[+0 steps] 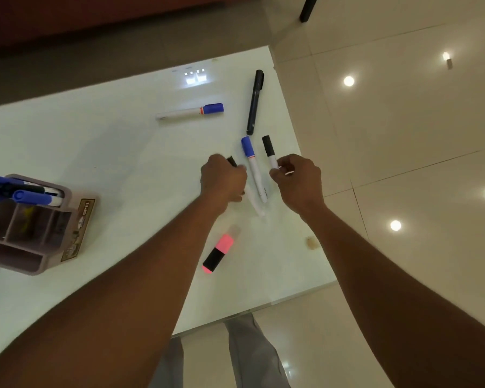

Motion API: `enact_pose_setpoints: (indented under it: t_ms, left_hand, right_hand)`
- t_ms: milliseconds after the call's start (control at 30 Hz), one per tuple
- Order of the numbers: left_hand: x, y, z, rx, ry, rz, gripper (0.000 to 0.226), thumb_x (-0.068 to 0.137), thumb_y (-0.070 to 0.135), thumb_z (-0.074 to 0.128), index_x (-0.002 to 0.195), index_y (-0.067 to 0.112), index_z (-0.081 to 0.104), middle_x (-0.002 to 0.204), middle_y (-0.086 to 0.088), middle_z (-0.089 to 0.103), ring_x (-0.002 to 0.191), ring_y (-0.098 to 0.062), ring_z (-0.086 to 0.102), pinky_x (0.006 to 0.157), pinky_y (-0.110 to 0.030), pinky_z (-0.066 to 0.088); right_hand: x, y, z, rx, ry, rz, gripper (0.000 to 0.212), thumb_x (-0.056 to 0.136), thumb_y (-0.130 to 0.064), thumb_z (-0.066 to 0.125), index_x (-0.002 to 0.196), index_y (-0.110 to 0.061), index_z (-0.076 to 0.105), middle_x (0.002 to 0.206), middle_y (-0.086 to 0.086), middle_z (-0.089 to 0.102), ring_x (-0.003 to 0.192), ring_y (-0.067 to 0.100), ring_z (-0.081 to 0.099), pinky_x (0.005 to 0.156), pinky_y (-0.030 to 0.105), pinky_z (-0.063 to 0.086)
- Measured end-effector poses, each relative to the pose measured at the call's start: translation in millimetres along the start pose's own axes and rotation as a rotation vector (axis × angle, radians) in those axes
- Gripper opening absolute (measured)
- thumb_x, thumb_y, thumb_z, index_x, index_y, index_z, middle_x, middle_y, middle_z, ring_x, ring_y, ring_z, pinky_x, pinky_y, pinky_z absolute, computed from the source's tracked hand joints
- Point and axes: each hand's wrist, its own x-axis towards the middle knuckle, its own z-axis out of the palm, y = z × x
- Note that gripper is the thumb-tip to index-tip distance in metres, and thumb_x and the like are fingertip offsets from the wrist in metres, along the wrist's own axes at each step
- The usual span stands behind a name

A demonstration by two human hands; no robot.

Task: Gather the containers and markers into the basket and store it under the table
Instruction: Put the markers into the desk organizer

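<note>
Markers lie scattered on the white glass table (95, 135). My left hand (223, 180) is closed around a white marker with a black cap (254, 201). My right hand (298, 180) pinches the white body of a black-capped marker (270, 151). Between the hands lies a blue-capped marker (254, 169). Farther back are a long black marker (255, 102) and another blue-capped marker (191, 111). A pink highlighter (219, 253) lies near my left forearm. A grey compartment container (39, 228) at the left holds several blue and black markers. No basket is in view.
The table's right edge and near corner run close to the markers. Beyond the edge is glossy beige tiled floor (403, 135) with light reflections. A dark table leg (308, 8) stands at the top. A small brown stain (310, 242) marks the table near my right forearm.
</note>
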Motion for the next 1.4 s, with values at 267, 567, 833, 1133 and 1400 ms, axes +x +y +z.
enact_pose_setpoints:
  t_ms: [267,567,833,1133,1400]
  left_hand:
    - [10,6,9,0.159,0.088,0.099,0.03,0.087,0.029,0.068,0.105,0.004,0.067,0.1,-0.013,0.072,0.092,-0.029,0.07,0.084,-0.041,0.058]
    - [7,-1,-1,-0.115,-0.132,0.022,0.018,0.094,0.02,0.06,0.107,0.009,0.063,0.11,-0.015,0.069,0.102,-0.033,0.066,0.095,-0.048,0.054]
    - [24,27,-42,0.027,-0.142,0.276,0.018,0.095,0.019,0.056,0.105,0.01,0.067,0.097,-0.012,0.071,0.084,-0.023,0.067,0.07,-0.03,0.053]
    - [84,85,-83,0.54,0.141,0.538,0.007,0.094,0.012,0.05,0.089,0.008,0.053,0.101,-0.021,0.061,0.081,-0.031,0.05,0.068,-0.034,0.038]
    - [98,52,-74,0.701,0.15,0.648,0.016,0.094,0.008,0.05,0.107,0.0,0.055,0.113,-0.021,0.057,0.102,-0.035,0.052,0.075,-0.034,0.034]
  right_hand:
    - [-1,-17,21,-0.069,-0.049,0.015,0.018,0.091,-0.023,0.058,0.106,-0.017,0.066,0.08,-0.009,0.058,0.069,0.014,0.056,0.059,0.024,0.039]
    - [-11,-31,22,0.312,-0.298,0.197,0.024,0.093,-0.009,0.054,0.116,-0.008,0.061,0.107,0.01,0.068,0.099,0.028,0.067,0.089,0.042,0.056]
    - [9,-67,15,0.678,-0.37,0.149,0.015,0.093,-0.004,0.059,0.107,-0.003,0.064,0.089,0.012,0.074,0.078,0.02,0.074,0.071,0.037,0.062]
    - [101,-102,17,0.101,0.202,0.05,0.017,0.086,-0.023,0.063,0.095,-0.01,0.056,0.08,-0.005,0.054,0.081,0.022,0.063,0.066,0.034,0.052]
    - [111,-100,36,-0.162,0.137,0.023,0.02,0.085,-0.018,0.065,0.082,-0.014,0.046,0.068,-0.009,0.036,0.069,0.019,0.048,0.049,0.021,0.031]
